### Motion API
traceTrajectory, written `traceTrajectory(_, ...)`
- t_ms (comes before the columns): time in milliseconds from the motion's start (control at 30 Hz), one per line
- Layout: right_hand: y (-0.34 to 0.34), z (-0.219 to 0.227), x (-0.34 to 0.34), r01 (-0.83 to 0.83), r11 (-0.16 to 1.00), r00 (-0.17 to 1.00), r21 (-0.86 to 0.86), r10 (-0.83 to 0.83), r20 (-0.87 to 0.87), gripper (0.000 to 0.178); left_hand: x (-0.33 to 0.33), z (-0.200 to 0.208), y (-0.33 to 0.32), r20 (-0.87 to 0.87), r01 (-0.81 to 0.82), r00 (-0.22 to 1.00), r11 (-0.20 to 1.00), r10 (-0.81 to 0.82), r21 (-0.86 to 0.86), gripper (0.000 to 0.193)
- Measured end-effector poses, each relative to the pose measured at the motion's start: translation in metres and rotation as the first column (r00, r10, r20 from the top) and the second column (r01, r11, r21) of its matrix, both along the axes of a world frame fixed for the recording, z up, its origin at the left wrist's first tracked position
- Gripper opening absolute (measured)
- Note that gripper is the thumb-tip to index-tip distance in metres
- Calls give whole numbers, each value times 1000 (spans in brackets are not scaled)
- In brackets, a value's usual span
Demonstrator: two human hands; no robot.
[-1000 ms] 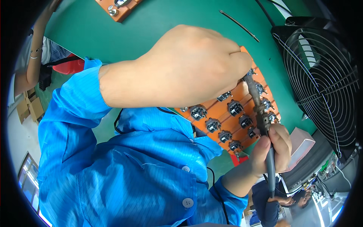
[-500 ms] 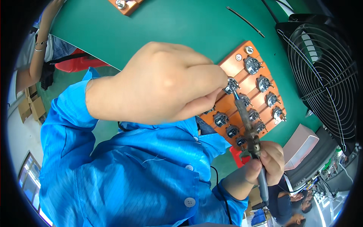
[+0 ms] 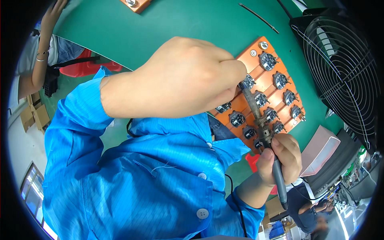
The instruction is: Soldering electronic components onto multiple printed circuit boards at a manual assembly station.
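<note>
Our right hand [image 3: 282, 160] clamps thumb and fingers on a grey-handled, pen-shaped tool [image 3: 265, 133] with a stained metal barrel, slanting over an orange slotted tray [image 3: 249, 64] of round silver-and-black parts [image 3: 281, 80]. Our left hand [image 3: 192, 78] hides its fingertips; we cannot tell their grip. We judge the tool light, stiff, best held by its handle; the parts, fragile.

block [image 3: 258, 73] sits on the desk [image 3: 192, 24], parts [image 3: 281, 80] on top, iron [image 3: 264, 132] over it. rod [image 3: 259, 18] behind, fan [image 3: 344, 76] off to the right, box [image 3: 320, 154] in front of the fan, second block [image 3: 142, 5] way back left.
</note>
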State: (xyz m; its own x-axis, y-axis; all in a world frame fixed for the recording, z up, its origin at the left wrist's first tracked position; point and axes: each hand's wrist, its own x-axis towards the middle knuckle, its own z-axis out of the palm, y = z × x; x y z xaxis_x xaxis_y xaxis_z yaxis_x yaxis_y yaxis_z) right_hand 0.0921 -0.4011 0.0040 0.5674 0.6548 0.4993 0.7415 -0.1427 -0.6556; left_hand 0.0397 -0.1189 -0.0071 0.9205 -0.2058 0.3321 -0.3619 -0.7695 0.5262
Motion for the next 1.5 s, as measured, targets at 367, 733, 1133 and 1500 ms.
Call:
traceTrajectory(367, -3, 0, 3, -11, 1000, 1000, 2, 11, -16, 24, 1, 2, -5, -30, -8, 1000, 999, 9, 35, 17)
traceTrajectory(733, -19, 0, -6, 87, 990, 996, 109, -85, -24, 28, 0, 18, -9, -43, -12, 999, 1000, 13, 27, 21)
traceTrajectory(1133, -38, -6, -9, 115, 992, 993, 44, -115, -8, 25, 5, 9, -31, 0, 68, 998, 996, -68, -66, 20)
traceTrajectory(1500, -34, -5, -7, 111, 993, 994, 42, -110, -26, 24, 6, 10, -34, 18, 47, 999, 999, -48, 26, 20)
